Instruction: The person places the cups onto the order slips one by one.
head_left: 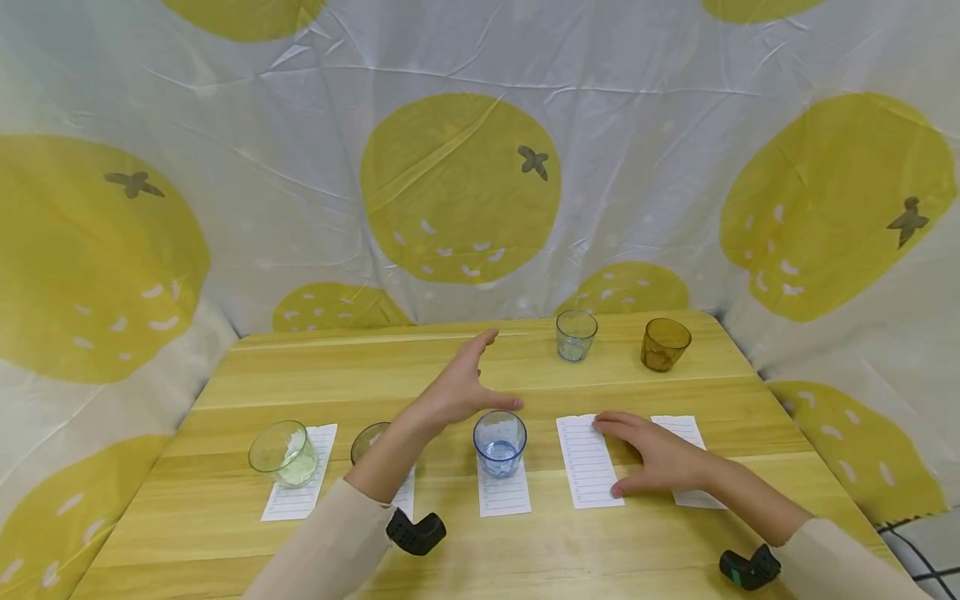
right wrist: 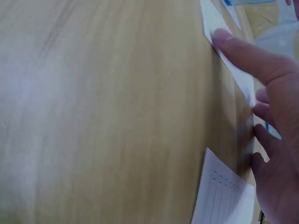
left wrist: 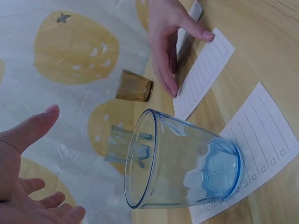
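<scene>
Bright, even light fills all views with only faint shadows, the head view bows at its edges, and the right wrist view is soft and blurred across the table [right wrist: 93, 116].

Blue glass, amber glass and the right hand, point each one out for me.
blue glass [head_left: 499, 442], head view, on its side wall.
amber glass [head_left: 664, 343], head view, on its side wall.
right hand [head_left: 654, 457], head view, on the back of the hand.

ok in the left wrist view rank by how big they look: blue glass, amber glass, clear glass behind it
1. blue glass, largest by far, but it is nearest the camera
2. and 3. amber glass and clear glass look alike; the clear one is partly hidden, so unranked
</scene>
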`<state>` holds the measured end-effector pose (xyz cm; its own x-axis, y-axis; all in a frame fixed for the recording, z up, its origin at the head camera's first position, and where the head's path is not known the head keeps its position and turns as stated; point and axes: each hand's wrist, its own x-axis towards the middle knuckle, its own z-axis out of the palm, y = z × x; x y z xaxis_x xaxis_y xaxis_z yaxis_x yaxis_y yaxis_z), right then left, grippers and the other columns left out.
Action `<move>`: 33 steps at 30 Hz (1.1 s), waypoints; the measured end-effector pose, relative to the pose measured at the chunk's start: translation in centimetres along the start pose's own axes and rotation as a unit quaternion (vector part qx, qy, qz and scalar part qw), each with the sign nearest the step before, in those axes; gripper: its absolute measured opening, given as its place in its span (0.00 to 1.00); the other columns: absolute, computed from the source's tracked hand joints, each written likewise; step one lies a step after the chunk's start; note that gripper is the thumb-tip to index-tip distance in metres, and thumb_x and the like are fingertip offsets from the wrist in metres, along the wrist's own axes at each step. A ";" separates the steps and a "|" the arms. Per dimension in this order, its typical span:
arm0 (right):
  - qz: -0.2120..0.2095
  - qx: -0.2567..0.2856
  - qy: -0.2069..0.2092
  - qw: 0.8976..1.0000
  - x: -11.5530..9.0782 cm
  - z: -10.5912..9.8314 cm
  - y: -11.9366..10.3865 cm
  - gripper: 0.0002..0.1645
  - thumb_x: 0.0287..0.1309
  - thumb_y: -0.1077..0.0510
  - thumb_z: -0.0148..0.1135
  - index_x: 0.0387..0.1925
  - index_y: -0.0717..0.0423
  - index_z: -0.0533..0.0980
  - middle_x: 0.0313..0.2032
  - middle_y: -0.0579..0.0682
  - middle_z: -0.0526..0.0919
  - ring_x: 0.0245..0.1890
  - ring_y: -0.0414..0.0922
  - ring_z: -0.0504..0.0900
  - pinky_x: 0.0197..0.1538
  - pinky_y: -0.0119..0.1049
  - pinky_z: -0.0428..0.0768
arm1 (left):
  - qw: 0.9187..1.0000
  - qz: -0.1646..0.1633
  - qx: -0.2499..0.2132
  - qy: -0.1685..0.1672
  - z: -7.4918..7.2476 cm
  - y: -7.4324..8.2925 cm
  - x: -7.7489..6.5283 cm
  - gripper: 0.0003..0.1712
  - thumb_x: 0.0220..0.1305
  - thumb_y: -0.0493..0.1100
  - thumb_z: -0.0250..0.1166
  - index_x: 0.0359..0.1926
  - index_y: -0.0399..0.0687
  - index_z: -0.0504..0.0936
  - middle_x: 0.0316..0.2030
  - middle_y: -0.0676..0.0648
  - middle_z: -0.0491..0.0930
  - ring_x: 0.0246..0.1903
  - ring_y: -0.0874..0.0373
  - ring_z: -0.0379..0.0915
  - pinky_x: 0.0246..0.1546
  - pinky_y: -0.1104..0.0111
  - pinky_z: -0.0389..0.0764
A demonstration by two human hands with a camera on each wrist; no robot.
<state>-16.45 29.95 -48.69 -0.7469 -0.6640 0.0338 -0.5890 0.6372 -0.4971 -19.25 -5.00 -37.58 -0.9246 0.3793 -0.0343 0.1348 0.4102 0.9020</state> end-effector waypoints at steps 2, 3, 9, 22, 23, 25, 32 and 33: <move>0.000 -0.008 -0.010 1.000 -0.1 0.1 -0.1 0.58 0.54 0.28 0.73 0.73 0.62 0.68 0.73 0.57 0.67 0.71 0.59 0.67 0.65 0.61 0.69 | 1.000 -0.002 0.003 -0.003 0.2 0.1 0.7 0.67 0.50 0.43 0.85 0.83 0.49 0.51 0.79 0.44 0.52 0.74 0.37 0.53 0.69 0.46 0.63; 0.001 -0.009 -0.015 1.000 -0.2 0.1 -0.1 0.58 0.54 0.28 0.72 0.73 0.63 0.68 0.73 0.57 0.66 0.71 0.60 0.66 0.65 0.61 0.69 | 1.000 -0.001 0.005 -0.004 0.3 0.2 1.2 0.67 0.50 0.44 0.85 0.83 0.49 0.50 0.79 0.44 0.52 0.75 0.38 0.52 0.69 0.45 0.62; 0.004 0.001 -0.034 0.999 -0.2 0.0 -0.3 0.57 0.57 0.30 0.71 0.74 0.63 0.67 0.75 0.57 0.64 0.72 0.60 0.64 0.66 0.61 0.68 | 1.000 0.005 0.012 0.001 1.0 0.5 4.0 0.66 0.52 0.45 0.84 0.83 0.48 0.50 0.79 0.44 0.52 0.77 0.44 0.46 0.72 0.46 0.56; -0.001 0.004 -0.036 0.999 -0.5 0.3 0.2 0.56 0.59 0.30 0.69 0.75 0.61 0.66 0.76 0.58 0.61 0.75 0.63 0.59 0.66 0.67 0.65 | 1.000 0.024 0.000 0.017 3.0 0.6 9.9 0.65 0.54 0.43 0.83 0.83 0.51 0.49 0.79 0.43 0.52 0.77 0.44 0.47 0.71 0.47 0.61; -0.001 0.005 -0.036 0.999 -0.4 0.2 0.2 0.56 0.59 0.30 0.69 0.75 0.61 0.66 0.77 0.57 0.61 0.75 0.63 0.58 0.66 0.67 0.64 | 0.999 0.023 -0.002 0.025 3.1 0.6 10.3 0.65 0.54 0.43 0.83 0.83 0.51 0.49 0.79 0.43 0.52 0.77 0.44 0.47 0.71 0.48 0.61; 0.002 0.005 -0.034 0.999 -0.3 0.1 0.2 0.56 0.59 0.30 0.69 0.75 0.61 0.66 0.77 0.57 0.61 0.75 0.63 0.58 0.66 0.68 0.64 | 0.999 0.022 -0.007 0.038 3.3 0.7 11.1 0.64 0.54 0.41 0.82 0.83 0.51 0.50 0.79 0.43 0.53 0.77 0.44 0.48 0.71 0.48 0.61; 0.005 0.014 -0.037 0.999 -0.2 0.0 0.2 0.56 0.59 0.31 0.70 0.75 0.62 0.66 0.76 0.58 0.61 0.75 0.63 0.58 0.67 0.67 0.63 | 0.998 -0.001 -0.022 0.060 5.0 0.5 13.9 0.64 0.53 0.38 0.83 0.82 0.49 0.51 0.79 0.41 0.53 0.76 0.44 0.50 0.70 0.50 0.63; 0.005 0.016 -0.038 0.999 -0.1 0.0 0.2 0.56 0.59 0.31 0.70 0.75 0.62 0.66 0.77 0.58 0.61 0.75 0.63 0.57 0.67 0.67 0.63 | 0.998 -0.006 -0.023 0.065 5.2 0.4 14.3 0.64 0.52 0.37 0.83 0.82 0.49 0.51 0.78 0.41 0.54 0.76 0.43 0.50 0.70 0.50 0.63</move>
<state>-16.50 30.13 -48.76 -0.7258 -0.6868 -0.0372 -0.5712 0.6319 -0.5239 -30.54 4.87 -39.96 -0.9649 0.2624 0.0079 0.1092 0.3737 0.9211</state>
